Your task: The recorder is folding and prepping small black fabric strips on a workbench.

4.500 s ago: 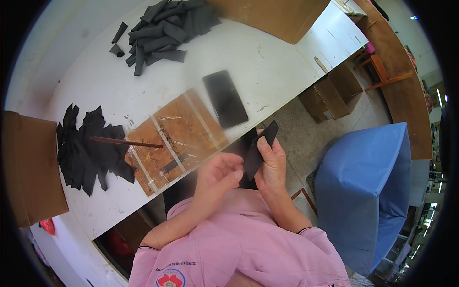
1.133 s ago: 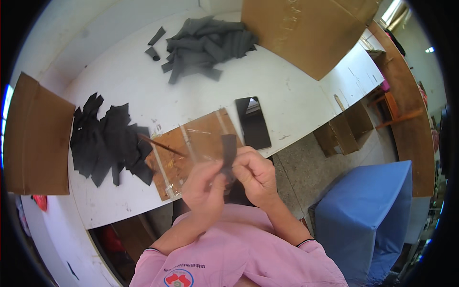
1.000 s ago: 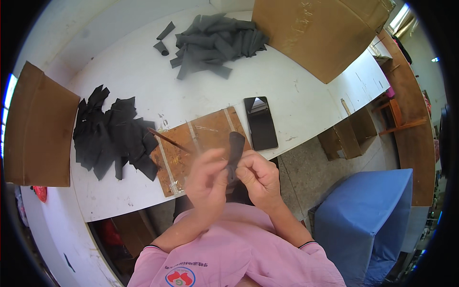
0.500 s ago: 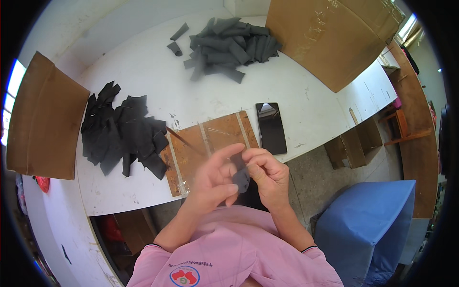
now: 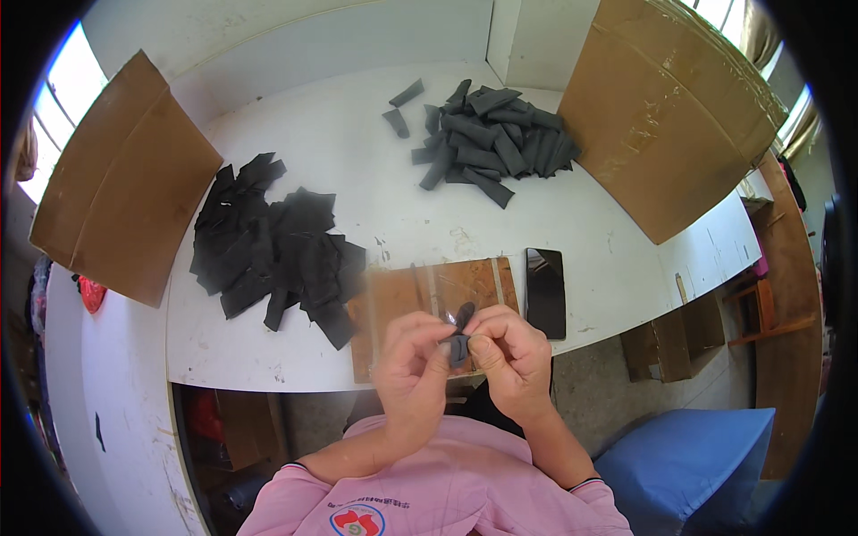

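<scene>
Between my two hands is a small dark grey piece of fabric (image 5: 458, 349), bent or folded over. My left hand (image 5: 412, 364) pinches its left side with thumb and fingertips. On the other side my right hand (image 5: 515, 359) grips it between thumb and bent forefinger. A dark rounded end (image 5: 465, 314) sticks up just beyond the fingers, with a bright glint beside it; whether it is part of the same piece I cannot tell. Both hands are over the near edge of a brown wooden board (image 5: 402, 299) with pale strips across it.
A pile of flat black fabric pieces (image 5: 268, 241) lies left on the white table (image 5: 384, 201). Rolled dark grey pieces (image 5: 492, 138) are heaped at the back. Cardboard boxes (image 5: 125, 179) (image 5: 670, 116) flank both piles. A phone (image 5: 545, 295) lies right of the board; a blue bag (image 5: 688, 464) stands lower right.
My left fingers, spread around the fabric piece before, have closed into a pinch on it. The piece is now bent more compactly between both hands. The whole view has shifted.
</scene>
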`<state>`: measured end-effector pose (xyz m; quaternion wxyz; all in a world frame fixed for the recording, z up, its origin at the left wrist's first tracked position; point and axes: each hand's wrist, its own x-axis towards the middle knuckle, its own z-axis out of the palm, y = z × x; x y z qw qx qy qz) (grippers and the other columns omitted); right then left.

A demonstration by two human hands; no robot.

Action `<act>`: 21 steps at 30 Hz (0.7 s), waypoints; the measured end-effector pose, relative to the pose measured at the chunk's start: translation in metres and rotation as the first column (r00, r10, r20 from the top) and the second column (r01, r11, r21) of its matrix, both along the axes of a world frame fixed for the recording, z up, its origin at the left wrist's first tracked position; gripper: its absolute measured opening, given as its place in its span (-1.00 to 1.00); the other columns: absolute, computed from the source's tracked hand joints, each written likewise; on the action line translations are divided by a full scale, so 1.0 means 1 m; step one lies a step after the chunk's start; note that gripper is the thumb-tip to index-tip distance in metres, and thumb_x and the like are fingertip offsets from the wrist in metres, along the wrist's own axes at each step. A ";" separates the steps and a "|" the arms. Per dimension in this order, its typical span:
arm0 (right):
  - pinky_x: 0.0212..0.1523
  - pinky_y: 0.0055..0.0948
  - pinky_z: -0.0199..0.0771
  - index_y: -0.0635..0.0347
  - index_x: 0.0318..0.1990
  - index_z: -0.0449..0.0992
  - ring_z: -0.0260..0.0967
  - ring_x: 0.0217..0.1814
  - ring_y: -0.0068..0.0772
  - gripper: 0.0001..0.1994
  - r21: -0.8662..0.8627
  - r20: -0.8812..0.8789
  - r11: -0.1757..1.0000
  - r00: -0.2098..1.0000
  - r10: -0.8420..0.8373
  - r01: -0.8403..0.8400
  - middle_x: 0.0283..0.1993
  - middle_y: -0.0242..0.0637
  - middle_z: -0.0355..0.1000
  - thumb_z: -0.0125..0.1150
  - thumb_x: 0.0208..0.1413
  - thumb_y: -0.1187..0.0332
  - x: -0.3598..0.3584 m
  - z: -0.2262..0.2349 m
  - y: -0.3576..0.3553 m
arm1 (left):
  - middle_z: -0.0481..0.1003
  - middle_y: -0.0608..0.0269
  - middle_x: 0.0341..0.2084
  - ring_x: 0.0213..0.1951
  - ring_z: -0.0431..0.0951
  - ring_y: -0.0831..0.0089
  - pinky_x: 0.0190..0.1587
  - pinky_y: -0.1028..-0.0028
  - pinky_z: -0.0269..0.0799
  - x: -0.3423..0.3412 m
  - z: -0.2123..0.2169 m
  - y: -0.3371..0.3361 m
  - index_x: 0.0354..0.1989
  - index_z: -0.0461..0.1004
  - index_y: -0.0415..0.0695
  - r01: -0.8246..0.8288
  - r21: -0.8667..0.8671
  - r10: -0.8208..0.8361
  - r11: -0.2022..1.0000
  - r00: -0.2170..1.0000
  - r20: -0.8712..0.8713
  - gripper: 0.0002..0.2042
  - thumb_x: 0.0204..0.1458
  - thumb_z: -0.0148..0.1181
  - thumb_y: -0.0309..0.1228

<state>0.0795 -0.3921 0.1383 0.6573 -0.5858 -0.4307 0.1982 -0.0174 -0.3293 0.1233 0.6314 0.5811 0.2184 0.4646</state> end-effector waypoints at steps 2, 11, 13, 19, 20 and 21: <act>-0.49 -0.55 0.29 0.31 -0.46 0.35 0.30 -0.49 -0.43 -0.93 0.022 -0.014 0.999 0.999 0.036 -0.036 -0.46 -0.22 0.30 0.03 -0.04 0.49 -0.005 0.007 0.010 | 0.36 0.25 -0.40 -0.50 0.38 0.64 -0.52 0.67 0.36 -0.003 0.013 0.005 -0.27 0.34 -0.27 -0.018 -0.047 0.020 0.999 0.999 0.036 -0.86 -0.03 -0.03 -0.64; -0.53 -0.66 0.09 0.26 -0.49 0.27 0.03 -0.54 -0.69 -0.84 -0.090 -0.193 0.953 0.944 0.268 -0.289 -0.56 -0.45 0.18 -0.03 0.07 0.38 0.007 0.059 0.040 | 0.38 0.14 -0.44 -0.77 0.16 0.70 -0.77 0.74 0.05 -0.014 0.053 0.064 -0.12 0.20 -0.30 0.762 -0.407 -0.406 0.504 0.625 0.667 -0.73 -0.06 -0.08 -0.64; -0.54 -0.67 0.09 0.26 -0.49 0.27 0.01 -0.56 -0.72 -0.82 -0.035 -0.113 0.952 0.947 0.299 -0.305 -0.61 -0.49 0.15 -0.03 0.08 0.37 0.009 0.068 0.049 | 0.33 0.18 -0.46 -0.82 0.09 0.71 -0.78 0.74 0.02 -0.012 0.055 0.070 -0.02 0.09 -0.34 0.933 -0.300 -0.321 0.198 0.351 0.880 -0.64 -0.06 -0.13 -0.66; -0.64 -0.74 -0.01 0.14 -0.57 0.27 0.04 -0.64 -0.71 -0.77 -0.205 -0.540 0.885 0.802 0.254 -0.418 -0.68 -0.52 0.15 -0.05 0.09 0.28 0.029 0.009 0.069 | 0.33 0.23 -0.52 -0.81 0.10 0.71 -0.82 0.72 0.01 -0.003 0.005 0.091 -0.14 0.26 -0.36 0.708 -0.694 -0.088 0.130 0.705 0.703 -0.76 -0.02 -0.15 -0.60; -0.64 -0.74 -0.01 0.14 -0.57 0.27 0.04 -0.64 -0.71 -0.77 -0.207 -0.544 0.886 0.801 0.249 -0.416 -0.68 -0.52 0.15 -0.05 0.09 0.28 0.031 -0.018 0.068 | 0.35 0.22 -0.61 -0.85 0.10 0.71 -0.83 0.73 0.06 -0.001 -0.011 0.092 -0.22 0.29 -0.38 0.618 -0.785 -0.040 0.047 0.786 0.617 -0.80 -0.04 -0.15 -0.61; -0.65 -0.73 0.01 0.14 -0.57 0.28 0.06 -0.64 -0.71 -0.77 -0.295 -0.574 0.861 0.797 0.186 -0.414 -0.67 -0.51 0.16 -0.04 0.08 0.28 0.028 -0.048 0.062 | 0.36 0.21 -0.69 -0.88 0.10 0.71 -0.83 0.74 0.11 -0.002 -0.025 0.091 -0.30 0.32 -0.40 0.518 -0.854 -0.002 -0.039 0.855 0.519 -0.84 -0.05 -0.16 -0.62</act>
